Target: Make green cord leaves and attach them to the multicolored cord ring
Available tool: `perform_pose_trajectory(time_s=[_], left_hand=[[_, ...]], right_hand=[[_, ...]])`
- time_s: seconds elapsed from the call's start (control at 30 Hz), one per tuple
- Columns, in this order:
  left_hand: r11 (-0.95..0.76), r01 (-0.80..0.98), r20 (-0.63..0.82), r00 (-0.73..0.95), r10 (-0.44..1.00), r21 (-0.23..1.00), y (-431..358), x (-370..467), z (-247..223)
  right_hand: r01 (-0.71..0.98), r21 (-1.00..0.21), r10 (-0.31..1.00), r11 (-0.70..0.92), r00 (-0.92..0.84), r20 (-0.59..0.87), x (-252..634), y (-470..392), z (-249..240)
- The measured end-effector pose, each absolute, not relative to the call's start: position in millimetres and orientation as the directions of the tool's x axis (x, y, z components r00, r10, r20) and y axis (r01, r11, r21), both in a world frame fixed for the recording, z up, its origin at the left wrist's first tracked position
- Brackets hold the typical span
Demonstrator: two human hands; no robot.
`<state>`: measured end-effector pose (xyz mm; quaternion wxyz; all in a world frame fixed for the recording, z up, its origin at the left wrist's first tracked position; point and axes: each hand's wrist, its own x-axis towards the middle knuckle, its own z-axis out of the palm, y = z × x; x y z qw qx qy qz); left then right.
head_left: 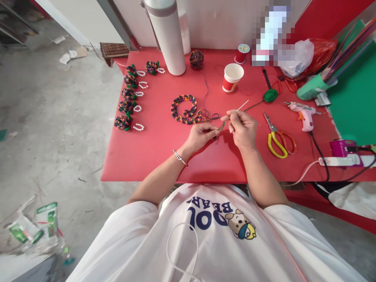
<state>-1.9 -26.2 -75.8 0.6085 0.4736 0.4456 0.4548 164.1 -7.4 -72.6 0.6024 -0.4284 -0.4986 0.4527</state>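
My right hand [242,127] pinches a thin silver crochet hook [239,108]. My left hand [201,135] clamps thin green yarn [221,126] beside the multicoloured braided ring [184,109].

I see red desk [164,156], multicolour braided ring [184,109], green yarn [270,95], yellow-handled scissors [276,137], pink glue gun [304,114], red-white paper cup [232,77], white shirt [205,243] with blue lettering.
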Motion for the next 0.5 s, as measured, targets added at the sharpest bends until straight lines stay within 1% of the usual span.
perform_pose_trajectory(time_s=[0.2,0.27,0.3,0.33,0.4,0.43,0.5], left_hand=[[0.082,-0.067,-0.067,0.204,0.977,0.994,-26.9,-3.3,-79.9],[0.06,-0.099,-0.04,0.195,0.98,0.993,-28.1,-3.0,-78.6],[0.06,-0.143,-0.033,0.181,0.983,0.988,-28.5,-2.8,-77.3],[0.078,-0.206,-0.042,0.174,0.984,0.976,-28.8,-2.6,-75.8],[0.17,-0.344,-0.105,0.199,0.974,0.924,-28.7,-2.4,-73.0],[0.229,-0.391,-0.149,0.224,0.963,0.891,-28.3,-2.4,-72.0],[0.32,-0.427,-0.221,0.265,0.938,0.846,-27.6,-2.6,-71.4]], right_hand=[[-0.094,-0.961,0.961,0.261,0.118,0.249,165.3,-6.8,-75.3],[-0.101,-0.959,0.961,0.264,0.112,0.253,165.8,-6.7,-75.4],[-0.095,-0.962,0.964,0.257,0.094,0.249,166.0,-7.0,-75.1],[-0.08,-0.966,0.968,0.246,0.064,0.241,166.0,-7.5,-74.4],[-0.022,-0.972,0.972,0.235,-0.009,0.235,165.4,-9.0,-72.0],[0.018,-0.97,0.969,0.243,-0.049,0.242,164.8,-9.9,-70.6],[0.098,-0.954,0.956,0.283,-0.113,0.271,163.5,-11.3,-68.5]])
